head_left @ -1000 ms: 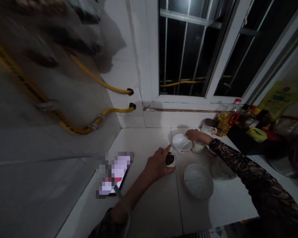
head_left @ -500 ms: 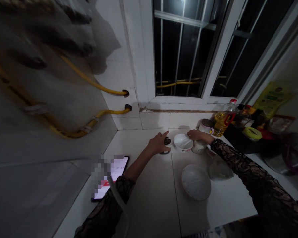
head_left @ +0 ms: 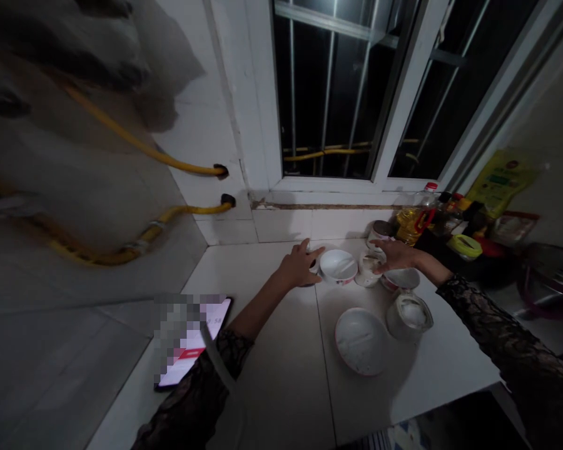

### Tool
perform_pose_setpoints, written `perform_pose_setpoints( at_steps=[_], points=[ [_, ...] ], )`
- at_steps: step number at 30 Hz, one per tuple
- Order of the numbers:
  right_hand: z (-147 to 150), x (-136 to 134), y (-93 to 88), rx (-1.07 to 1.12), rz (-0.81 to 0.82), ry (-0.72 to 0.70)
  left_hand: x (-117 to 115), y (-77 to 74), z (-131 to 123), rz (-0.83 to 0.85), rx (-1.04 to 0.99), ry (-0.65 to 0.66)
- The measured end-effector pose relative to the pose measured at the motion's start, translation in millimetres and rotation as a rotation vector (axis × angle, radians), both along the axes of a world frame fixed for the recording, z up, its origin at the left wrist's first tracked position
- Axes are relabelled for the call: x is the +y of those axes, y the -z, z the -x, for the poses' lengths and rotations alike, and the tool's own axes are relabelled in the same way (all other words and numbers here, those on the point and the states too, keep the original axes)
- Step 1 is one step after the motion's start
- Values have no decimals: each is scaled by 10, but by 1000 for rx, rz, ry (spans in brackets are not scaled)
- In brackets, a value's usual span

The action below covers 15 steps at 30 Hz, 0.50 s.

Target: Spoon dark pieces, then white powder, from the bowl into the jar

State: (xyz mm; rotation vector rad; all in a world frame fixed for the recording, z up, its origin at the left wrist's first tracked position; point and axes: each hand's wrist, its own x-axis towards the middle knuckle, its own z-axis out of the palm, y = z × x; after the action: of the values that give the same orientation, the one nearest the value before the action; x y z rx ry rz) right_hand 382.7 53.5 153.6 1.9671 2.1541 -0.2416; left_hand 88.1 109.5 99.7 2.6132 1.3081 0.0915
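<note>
My left hand (head_left: 298, 265) is curled around a small jar (head_left: 313, 265), mostly hidden by the fingers, at the back of the counter. Just right of it stands a white bowl (head_left: 338, 267) with a utensil-like shape inside. My right hand (head_left: 396, 256) has its thumb and fingers apart beside a pale jar (head_left: 368, 275), without a visible grip on it. Behind that hand is a dark-lidded jar (head_left: 381, 230). A shallow bowl (head_left: 401, 279) sits below the right hand. Nearer are an open container of white contents (head_left: 409, 316) and a larger white bowl (head_left: 360, 344).
A lit phone (head_left: 194, 344) lies at the left, with a pale cable or stand arm in front. At the right are an oil bottle (head_left: 410, 222), condiments, a yellow-green lidded tub (head_left: 465, 247) and a metal pot (head_left: 551, 281). A barred window (head_left: 333, 94) is behind the counter.
My right hand has left the small white bowl's rim and moved right, its fingers spreading beside the pale jar. My left hand stays at its jar. The view has shifted slightly right.
</note>
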Motion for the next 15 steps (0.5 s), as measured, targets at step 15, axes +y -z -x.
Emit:
perform_pose_setpoints(
  at_steps=[15],
  points=[
    [100, 31, 248, -12, -49, -73, -203, 113, -235, -114, 48, -90]
  ],
)
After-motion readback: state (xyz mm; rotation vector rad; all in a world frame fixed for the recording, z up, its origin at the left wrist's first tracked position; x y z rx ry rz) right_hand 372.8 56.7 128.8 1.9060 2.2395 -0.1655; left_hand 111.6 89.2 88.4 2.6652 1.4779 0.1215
